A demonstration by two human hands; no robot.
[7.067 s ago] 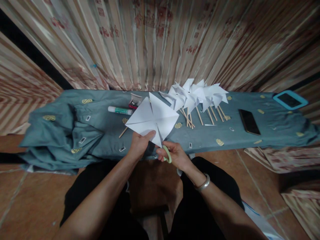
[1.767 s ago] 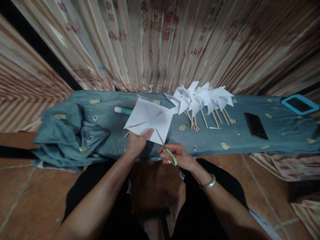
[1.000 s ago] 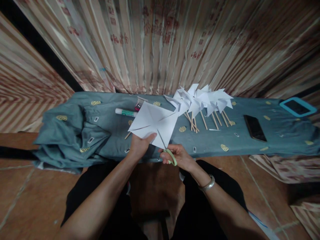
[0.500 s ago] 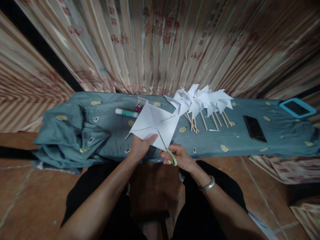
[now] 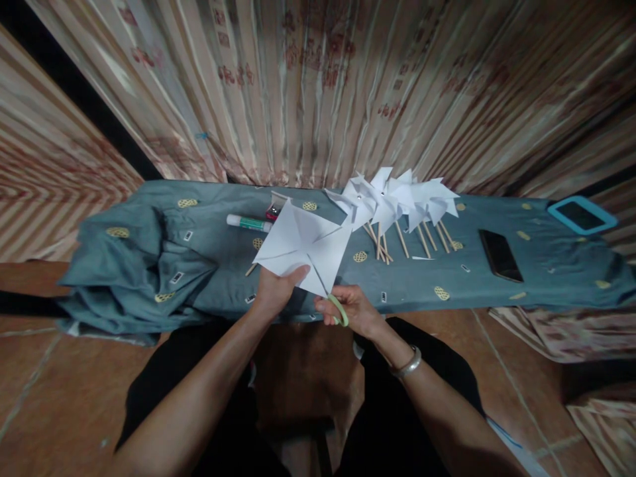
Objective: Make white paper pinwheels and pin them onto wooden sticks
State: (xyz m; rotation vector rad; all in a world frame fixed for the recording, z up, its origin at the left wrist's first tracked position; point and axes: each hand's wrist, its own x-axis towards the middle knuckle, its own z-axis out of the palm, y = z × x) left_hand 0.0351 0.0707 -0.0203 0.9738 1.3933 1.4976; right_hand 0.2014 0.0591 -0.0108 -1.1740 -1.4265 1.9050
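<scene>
My left hand (image 5: 277,286) grips a square sheet of white paper (image 5: 322,255) by its near left edge, thumb on top and fingers underneath. Slits run from the sheet's corners toward its middle. Green-handled scissors (image 5: 339,310) are in my right hand (image 5: 352,309), with their blades at the paper's near corner. The blades themselves are mostly hidden by the sheet and the dark slit. Behind the sheet, a glue stick (image 5: 247,223) and a small red-and-silver object (image 5: 272,211) lie partly beside and partly beneath its left corner.
Several white paper pinwheels (image 5: 392,202) on wooden sticks lie at the back right. A black phone (image 5: 501,255) and a blue-framed tablet (image 5: 581,215) rest farther right. Bunched cloth (image 5: 139,265) covers the left end, and a curtain (image 5: 308,93) hangs behind.
The whole view has shifted slightly, so everything sits a little farther left. Paper, scissors and both hands keep nearly the same arrangement.
</scene>
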